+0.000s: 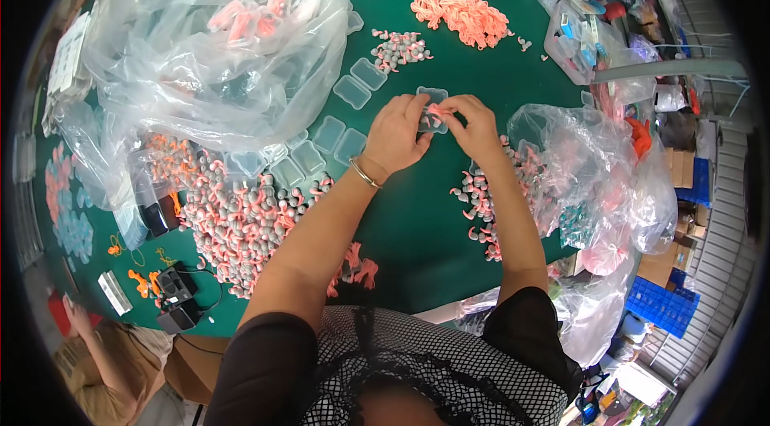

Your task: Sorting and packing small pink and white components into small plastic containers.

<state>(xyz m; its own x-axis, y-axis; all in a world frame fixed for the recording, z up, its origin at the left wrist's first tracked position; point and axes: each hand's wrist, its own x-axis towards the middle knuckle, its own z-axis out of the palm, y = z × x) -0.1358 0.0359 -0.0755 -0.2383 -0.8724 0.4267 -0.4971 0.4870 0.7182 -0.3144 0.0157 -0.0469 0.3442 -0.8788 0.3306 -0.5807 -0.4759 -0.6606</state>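
Observation:
At the middle of the green table, my left hand [393,134] grips the near left side of a small clear plastic box [434,94], its lid side lying open. My right hand [476,127] is closed in a pinch on a small coral-pink piece [437,110] over the box. Whether that piece is a cord or a plug is too small to tell. Some grey shows inside the box below it. Just left of the box lie open clear boxes [352,92]. A small heap of pink-and-grey plugs [400,50] sits beyond my hands, beside a pile of coral cord bundles [461,15].
A large clear bag [216,65] holding pink packs covers the far left. Beside my left forearm spreads a big heap of pink-and-grey plugs [241,225]. More plugs and clear bags [577,169] crowd the right. A co-worker's arm [100,354] shows at lower left, near black devices [176,290].

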